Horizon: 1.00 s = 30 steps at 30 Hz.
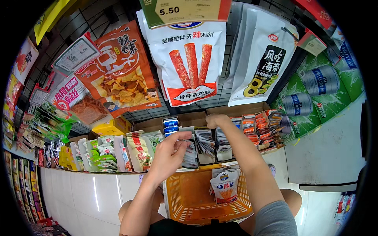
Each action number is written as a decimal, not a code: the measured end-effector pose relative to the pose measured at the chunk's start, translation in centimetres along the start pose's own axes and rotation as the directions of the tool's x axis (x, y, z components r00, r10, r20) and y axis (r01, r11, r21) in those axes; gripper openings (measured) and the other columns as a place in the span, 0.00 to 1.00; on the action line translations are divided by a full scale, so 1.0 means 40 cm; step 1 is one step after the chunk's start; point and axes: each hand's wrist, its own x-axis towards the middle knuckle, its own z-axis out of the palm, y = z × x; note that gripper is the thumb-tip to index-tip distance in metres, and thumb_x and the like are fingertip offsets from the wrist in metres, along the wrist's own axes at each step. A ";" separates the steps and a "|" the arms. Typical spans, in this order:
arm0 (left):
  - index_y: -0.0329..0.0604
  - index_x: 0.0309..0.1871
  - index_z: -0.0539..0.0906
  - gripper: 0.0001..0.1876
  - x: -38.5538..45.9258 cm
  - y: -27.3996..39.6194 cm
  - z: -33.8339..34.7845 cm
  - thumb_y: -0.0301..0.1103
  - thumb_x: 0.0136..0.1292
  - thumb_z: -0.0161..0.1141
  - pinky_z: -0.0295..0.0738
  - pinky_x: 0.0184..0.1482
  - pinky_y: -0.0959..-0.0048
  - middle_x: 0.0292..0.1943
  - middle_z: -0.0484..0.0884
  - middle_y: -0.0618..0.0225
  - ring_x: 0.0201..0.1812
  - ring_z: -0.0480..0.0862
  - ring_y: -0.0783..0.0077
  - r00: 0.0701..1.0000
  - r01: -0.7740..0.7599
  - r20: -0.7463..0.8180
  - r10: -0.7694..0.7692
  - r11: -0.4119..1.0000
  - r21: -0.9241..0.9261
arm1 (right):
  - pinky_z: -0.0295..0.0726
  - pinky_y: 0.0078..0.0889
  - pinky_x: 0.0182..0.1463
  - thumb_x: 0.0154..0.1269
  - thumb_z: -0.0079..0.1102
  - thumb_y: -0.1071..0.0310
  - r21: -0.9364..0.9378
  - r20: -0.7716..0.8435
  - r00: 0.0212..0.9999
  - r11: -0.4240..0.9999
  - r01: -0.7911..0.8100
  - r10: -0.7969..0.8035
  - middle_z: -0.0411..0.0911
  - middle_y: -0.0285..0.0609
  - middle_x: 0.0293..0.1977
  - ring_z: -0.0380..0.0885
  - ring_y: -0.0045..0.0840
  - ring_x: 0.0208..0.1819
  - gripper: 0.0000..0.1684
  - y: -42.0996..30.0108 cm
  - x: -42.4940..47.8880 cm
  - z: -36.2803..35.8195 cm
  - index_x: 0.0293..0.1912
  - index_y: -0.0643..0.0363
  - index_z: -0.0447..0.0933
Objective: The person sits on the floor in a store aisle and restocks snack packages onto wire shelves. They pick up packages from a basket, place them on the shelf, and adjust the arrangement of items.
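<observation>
My left hand (169, 155) hovers over the front row of small packets, its thumb and fingers apart with nothing seen between them. Below its fingertips stand silvery packets (190, 155) in an open carton. My right hand (218, 120) reaches farther in, at the rear of the cartons, with its fingers curled down and their tips hidden. Near it are a carton of thin packets (205, 143) and another row of packets (223, 140). An orange plastic basket (189, 203) sits below my arms, with white snack pouches (226, 187) along its right side.
Large hanging bags face me: an orange bag (124, 76), a white-and-red bag (189, 65) and a white bag (260, 65). A price tag (183, 11) juts out above. Green beer cartons (313, 91) are stacked at the right. Cartons of small snacks (106, 153) continue leftward.
</observation>
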 end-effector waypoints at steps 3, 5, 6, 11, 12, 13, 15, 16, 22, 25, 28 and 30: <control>0.34 0.55 0.76 0.14 0.002 0.005 -0.003 0.24 0.69 0.49 0.76 0.47 0.75 0.51 0.81 0.61 0.50 0.83 0.71 1.000 0.011 -0.001 -0.011 1.000 0.012 | 0.77 0.39 0.54 0.52 0.50 0.66 0.004 0.105 0.994 1.000 0.028 -0.029 0.76 0.50 0.55 0.76 0.40 0.55 0.25 0.032 0.001 0.001 0.51 0.62 0.79; 0.34 0.55 0.77 0.14 -0.003 0.005 -0.004 0.24 0.69 0.49 0.76 0.47 0.75 0.51 0.81 0.61 0.50 0.83 0.70 1.000 -0.003 -0.005 0.003 0.999 0.037 | 0.74 0.40 0.57 0.52 0.50 0.66 -0.093 0.108 0.993 0.994 0.062 -0.051 0.77 0.50 0.54 0.77 0.39 0.55 0.25 0.008 -0.015 0.008 0.50 0.62 0.79; 0.35 0.55 0.77 0.14 -0.007 0.005 -0.005 0.24 0.68 0.49 0.76 0.47 0.74 0.51 0.81 0.61 0.50 0.83 0.70 1.000 -0.008 -0.004 0.008 0.999 0.050 | 0.73 0.40 0.59 0.52 0.50 0.66 -0.138 0.111 0.992 0.987 0.077 -0.062 0.77 0.50 0.53 0.77 0.39 0.55 0.25 -0.010 -0.028 0.015 0.50 0.61 0.80; 0.36 0.54 0.77 0.13 -0.009 -0.010 0.001 0.24 0.68 0.50 0.77 0.44 0.76 0.49 0.82 0.62 0.48 0.84 0.72 0.999 -0.040 0.005 0.040 0.997 0.073 | 0.38 0.54 0.74 0.50 0.50 0.67 -0.171 0.076 0.987 0.973 0.152 -0.141 0.80 0.53 0.47 0.76 0.42 0.54 0.22 -0.012 -0.095 0.058 0.45 0.62 0.82; 0.36 0.54 0.77 0.13 -0.011 -0.012 0.002 0.24 0.68 0.50 0.77 0.43 0.76 0.49 0.82 0.62 0.47 0.84 0.73 0.999 -0.046 0.004 0.046 0.995 0.087 | 0.35 0.55 0.74 0.50 0.50 0.67 -0.176 0.044 0.983 0.967 0.182 -0.177 0.80 0.53 0.46 0.76 0.43 0.53 0.21 0.002 -0.112 0.062 0.43 0.63 0.82; 0.36 0.54 0.77 0.13 -0.017 -0.015 -0.002 0.24 0.68 0.50 0.77 0.43 0.76 0.48 0.82 0.63 0.47 0.84 0.73 1.000 -0.030 0.010 0.029 0.995 0.099 | 0.33 0.56 0.74 0.49 0.50 0.67 -0.184 0.015 0.975 0.958 0.222 -0.223 0.81 0.54 0.44 0.77 0.44 0.53 0.21 -0.021 -0.152 0.044 0.42 0.64 0.82; 0.36 0.54 0.77 0.13 -0.024 -0.013 -0.004 0.24 0.67 0.50 0.77 0.42 0.77 0.48 0.82 0.63 0.46 0.84 0.73 1.000 -0.006 0.031 0.003 0.992 0.124 | 0.39 0.56 0.73 0.49 0.49 0.73 0.092 -0.131 0.949 0.949 0.301 -0.288 0.83 0.52 0.37 0.78 0.43 0.47 0.16 -0.012 -0.237 0.040 0.36 0.63 0.84; 0.36 0.54 0.77 0.14 -0.025 -0.019 0.004 0.23 0.67 0.50 0.78 0.44 0.76 0.48 0.83 0.62 0.45 0.84 0.73 0.999 -0.012 0.043 0.008 0.994 0.105 | 0.46 0.53 0.72 0.49 0.49 0.74 0.196 -0.249 0.921 0.915 0.352 -0.301 0.83 0.52 0.36 0.79 0.43 0.44 0.16 0.011 -0.270 0.061 0.35 0.63 0.84; 0.35 0.53 0.78 0.13 -0.022 -0.073 0.115 0.26 0.67 0.51 0.77 0.48 0.74 0.48 0.83 0.60 0.45 0.84 0.71 0.972 0.000 0.231 -0.031 0.992 0.130 | 0.76 0.27 0.38 0.58 0.57 0.72 0.766 -0.411 0.898 0.594 0.246 0.159 0.84 0.49 0.31 0.80 0.23 0.33 0.12 0.027 -0.487 0.176 0.40 0.66 0.82; 0.34 0.50 0.80 0.13 -0.040 -0.139 0.218 0.26 0.66 0.50 0.77 0.47 0.74 0.45 0.84 0.62 0.45 0.85 0.72 0.918 0.071 0.373 -0.137 0.980 0.186 | 0.76 0.26 0.37 0.59 0.58 0.69 0.755 -0.583 0.786 0.498 0.428 0.208 0.83 0.50 0.30 0.80 0.21 0.33 0.12 0.092 -0.472 0.370 0.40 0.66 0.82; 0.36 0.48 0.81 0.13 -0.063 -0.262 0.308 0.28 0.63 0.52 0.77 0.48 0.74 0.44 0.85 0.62 0.44 0.85 0.70 0.813 0.189 0.491 -0.314 0.939 0.288 | 0.77 0.27 0.43 0.60 0.60 0.66 0.809 -0.361 0.878 0.575 0.126 0.316 0.84 0.49 0.34 0.82 0.26 0.38 0.13 0.121 -0.464 0.535 0.41 0.65 0.82; 0.39 0.47 0.83 0.15 -0.099 -0.363 0.356 0.34 0.61 0.53 0.76 0.50 0.68 0.44 0.85 0.59 0.46 0.84 0.63 0.795 0.176 0.471 -0.382 0.889 0.423 | 0.78 0.28 0.47 0.58 0.60 0.66 0.789 -0.267 0.895 0.614 -0.009 0.356 0.83 0.49 0.36 0.82 0.30 0.42 0.17 0.117 -0.461 0.631 0.44 0.66 0.81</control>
